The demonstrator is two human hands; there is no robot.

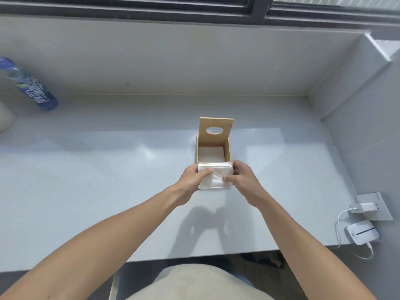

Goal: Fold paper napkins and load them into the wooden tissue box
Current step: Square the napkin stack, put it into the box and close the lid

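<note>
A wooden tissue box [227, 148] stands on the pale counter with its lid [216, 123] raised upright at the back, an oval hole in it. White paper lies on the box's floor. Just in front of the box, a square stack of folded white napkins [216, 180] is held above the counter. My left hand [192, 180] grips the stack's left side, thumb on top. My right hand [240, 176] grips its right side, thumb on top as well.
A blue-labelled plastic bottle [32, 87] lies at the far left. A wall socket with a white charger [216, 207] and a small white device [362, 231] with a cable sit at the right edge. A window frame runs along the back wall.
</note>
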